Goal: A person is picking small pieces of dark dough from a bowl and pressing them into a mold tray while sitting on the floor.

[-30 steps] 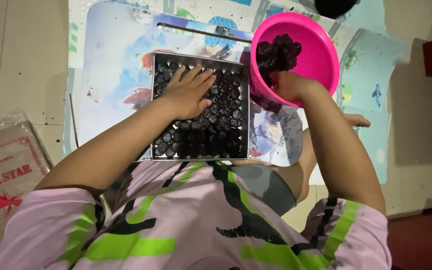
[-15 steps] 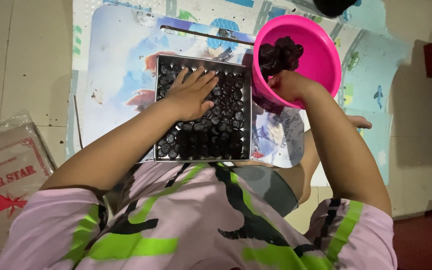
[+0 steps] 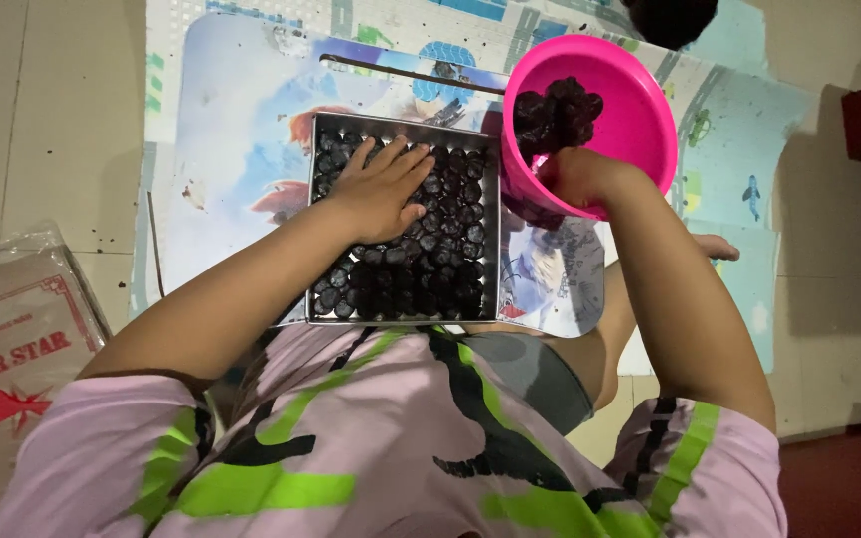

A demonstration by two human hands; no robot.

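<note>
Floor mat (image 3: 251, 120): tray (image 3: 406, 309) under left hand (image 3: 381, 189).

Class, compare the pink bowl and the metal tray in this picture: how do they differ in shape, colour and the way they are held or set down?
The pink bowl is round and bright plastic; the metal tray is square, shallow and grey. The right hand grips the bowl's rim and holds it tilted, while the tray lies flat on a printed mat with the left hand resting open on its contents. Both hold dark, round pieces.
</note>
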